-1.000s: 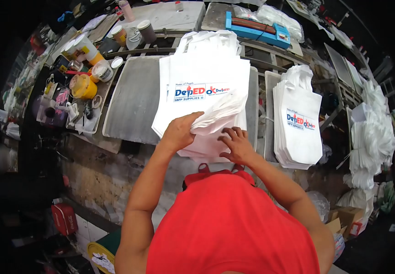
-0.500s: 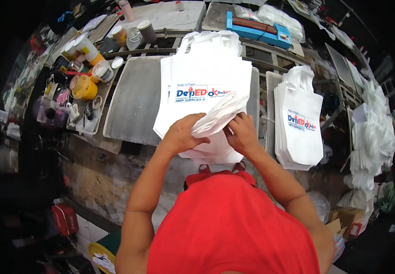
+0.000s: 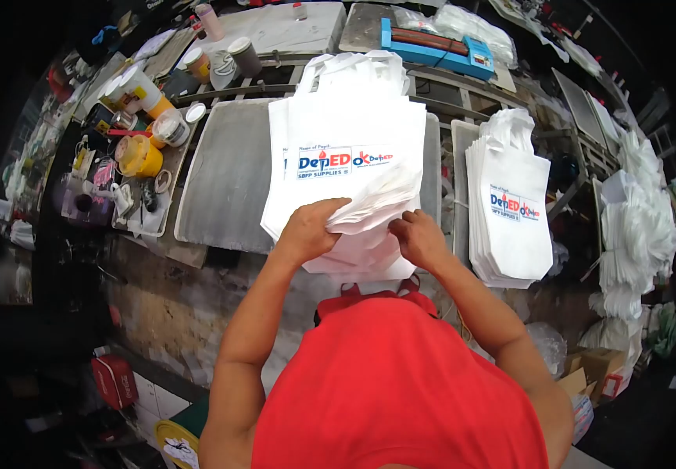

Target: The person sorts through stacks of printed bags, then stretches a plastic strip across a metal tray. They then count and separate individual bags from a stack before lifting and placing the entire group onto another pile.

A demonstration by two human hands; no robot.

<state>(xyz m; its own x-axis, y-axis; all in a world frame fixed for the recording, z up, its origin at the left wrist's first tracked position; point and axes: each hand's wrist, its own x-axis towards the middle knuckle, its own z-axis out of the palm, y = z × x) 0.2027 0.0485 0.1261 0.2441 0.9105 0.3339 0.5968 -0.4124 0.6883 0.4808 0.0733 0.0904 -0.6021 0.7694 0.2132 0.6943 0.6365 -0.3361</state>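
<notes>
White printed bags [image 3: 338,125] lie in a stack on a grey board, handles at the far side. The near edges of several bags [image 3: 373,207] are lifted and folded up over the stack. My left hand [image 3: 313,230] grips the left end of these raised edges, fingers on top. At their right end, my right hand [image 3: 418,238] is closed with its fingertips at the cloth; whatever is between them is too small to tell. A second stack of printed bags [image 3: 510,203] lies to the right, apart from my hands.
Paint tubs, including a yellow one [image 3: 139,156], crowd the left side. Beyond the bags sits a blue machine with a roller [image 3: 439,47]. More white bags [image 3: 635,227] are piled at the far right. A grey board [image 3: 225,180] lies left of the stack.
The lifted bag edges have tilted slightly lower toward the right. My right hand has drawn its fingers in and moved a little down and right. The whole view has shifted slightly.
</notes>
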